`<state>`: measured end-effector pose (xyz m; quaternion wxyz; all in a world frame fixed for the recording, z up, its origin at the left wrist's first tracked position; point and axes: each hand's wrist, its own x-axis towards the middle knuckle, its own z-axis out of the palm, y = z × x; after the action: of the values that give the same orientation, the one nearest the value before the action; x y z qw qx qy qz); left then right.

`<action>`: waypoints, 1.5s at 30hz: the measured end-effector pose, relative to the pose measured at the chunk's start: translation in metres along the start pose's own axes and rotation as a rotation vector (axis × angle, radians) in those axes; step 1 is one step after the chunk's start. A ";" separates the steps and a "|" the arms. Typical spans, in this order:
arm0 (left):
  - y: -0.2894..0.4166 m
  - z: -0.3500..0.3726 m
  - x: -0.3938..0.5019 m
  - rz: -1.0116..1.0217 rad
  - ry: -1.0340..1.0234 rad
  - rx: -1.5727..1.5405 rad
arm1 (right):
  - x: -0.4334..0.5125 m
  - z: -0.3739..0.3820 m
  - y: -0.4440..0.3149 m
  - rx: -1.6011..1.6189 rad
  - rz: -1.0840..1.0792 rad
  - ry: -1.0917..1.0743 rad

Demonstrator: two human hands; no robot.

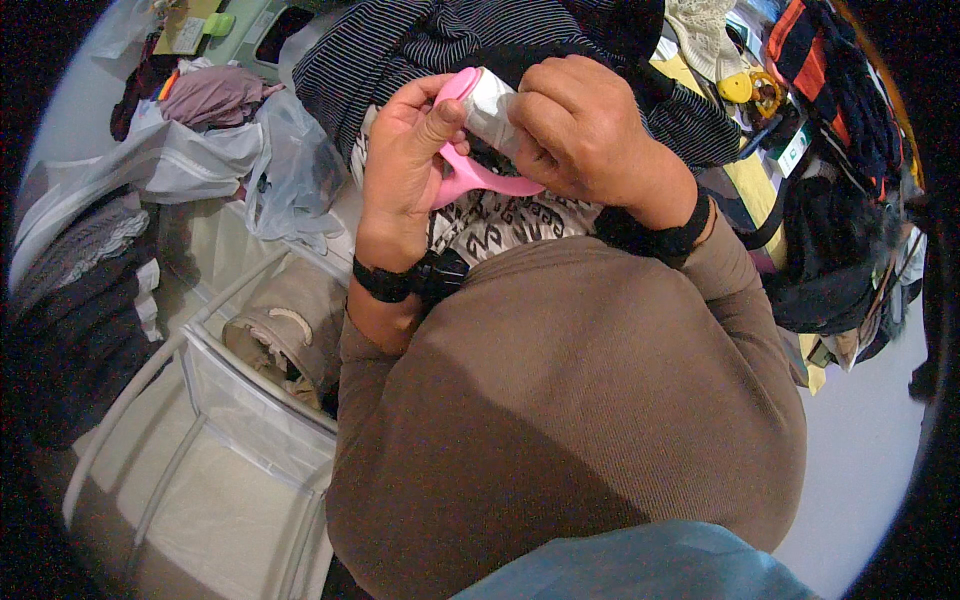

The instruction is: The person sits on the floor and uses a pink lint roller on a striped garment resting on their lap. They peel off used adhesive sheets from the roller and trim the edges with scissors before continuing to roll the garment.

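A lint roller with a pink plastic frame [495, 182] and a white adhesive roll [491, 109] is held in front of my chest. My left hand [409, 146] grips its left side, with the thumb beside the pink end of the roll. At the roll's right end, the curled fingers of my right hand [581, 135] pinch its edge; the fingertips are hidden. Beyond both hands spreads a black garment with thin white stripes [360, 64]. Below the roller lies pale cloth with a dark print [517, 229].
At left stand a light frame with mesh sides [255, 420] and a beige fabric basket [289, 311]. A translucent plastic bag [289, 165] and a mauve cloth [214, 96] lie above them. Clothes, a yellow plastic item [735, 88] and a small white-and-green box [793, 150] crowd the right.
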<state>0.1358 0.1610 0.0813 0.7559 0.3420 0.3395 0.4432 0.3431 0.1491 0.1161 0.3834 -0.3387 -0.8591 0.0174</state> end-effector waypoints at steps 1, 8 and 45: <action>0.000 -0.001 0.000 -0.011 -0.008 -0.022 | 0.000 0.000 0.000 0.008 0.001 -0.005; -0.002 -0.002 0.003 -0.046 -0.005 -0.046 | -0.001 -0.003 -0.003 0.032 0.009 -0.046; 0.009 -0.014 -0.064 -0.033 -0.135 1.049 | -0.022 0.006 0.027 1.307 0.944 -0.005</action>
<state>0.0959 0.1100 0.0946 0.5103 0.6965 0.4717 0.1790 0.3646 0.1587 0.0897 0.4541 -0.3732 -0.4422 0.6775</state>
